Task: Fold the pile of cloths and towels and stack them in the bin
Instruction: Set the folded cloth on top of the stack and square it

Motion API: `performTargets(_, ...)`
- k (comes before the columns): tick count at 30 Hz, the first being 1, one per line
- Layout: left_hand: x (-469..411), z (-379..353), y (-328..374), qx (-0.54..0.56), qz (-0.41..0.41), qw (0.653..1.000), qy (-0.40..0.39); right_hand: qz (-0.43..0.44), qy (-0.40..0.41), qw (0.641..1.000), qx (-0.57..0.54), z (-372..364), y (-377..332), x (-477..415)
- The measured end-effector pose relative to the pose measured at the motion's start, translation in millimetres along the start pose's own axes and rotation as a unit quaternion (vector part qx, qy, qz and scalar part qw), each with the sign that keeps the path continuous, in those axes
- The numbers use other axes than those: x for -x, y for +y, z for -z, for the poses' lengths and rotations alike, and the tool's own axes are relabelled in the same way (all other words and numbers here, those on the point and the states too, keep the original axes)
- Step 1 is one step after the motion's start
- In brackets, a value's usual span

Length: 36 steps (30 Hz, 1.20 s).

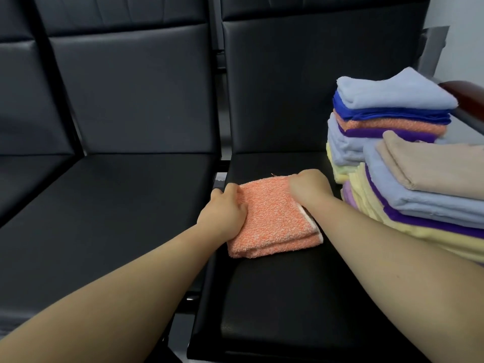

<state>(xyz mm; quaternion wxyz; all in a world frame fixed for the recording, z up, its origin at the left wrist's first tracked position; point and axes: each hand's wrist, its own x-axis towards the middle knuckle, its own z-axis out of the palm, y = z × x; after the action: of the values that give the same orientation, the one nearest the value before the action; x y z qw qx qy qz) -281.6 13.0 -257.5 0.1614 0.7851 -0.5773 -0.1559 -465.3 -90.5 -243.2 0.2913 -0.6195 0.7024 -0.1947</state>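
Head view: orange towel (pixel 275 218) lies folded to a thick square on the front half of the black seat (pixel 288 297), white backing showing along its right edge. Left hand (pixel 225 208) grips the towel's left edge, fingers curled close together over it. Right hand (pixel 309 189) is blurred; its fingers look bunched and curled on the far right corner, apparently pinching it. Step judged: squaring the last fold. To do it well, line up the layers at the near edge, where the lower layer sticks out, then flatten from the centre outward before lifting. Edges: the towel's left side sits right at the seat's left rim, beside the gap to the neighbouring seat (pixel 104 205), so any slide should go rightward. 2 stacks of folded cloths, near stack (pixel 419 200) and far stack (pixel 387 106), crowd the right; the near one leans. Open room lies toward the person. No bin is in view.
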Motion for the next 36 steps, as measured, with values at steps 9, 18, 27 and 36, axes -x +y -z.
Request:
performTargets(9, -1.2, -2.6, -2.7, -0.009, -0.018, 1.000, 0.004, 0.100, 0.050, 0.993, -0.038, 0.7, -2.3, 4.1)
performTargets(18, 0.4, -3.3, -3.8, -0.011, -0.038, 0.999, 0.021, -0.001, 0.011, 1.000, -0.026, -0.8, -6.3, -1.2)
performTargets(27, 4.5, 1.7, 1.3, 0.003, -0.007, 1.000, 0.029, -0.050, 0.035, 0.997, 0.042, 6.1, -6.1, 0.4)
performTargets(36, 4.9, 17.7, 5.0, 0.265, 0.165, 0.948, -0.066, -0.019, -0.145, 0.979, 0.141, 21.7, -6.5, 59.5)
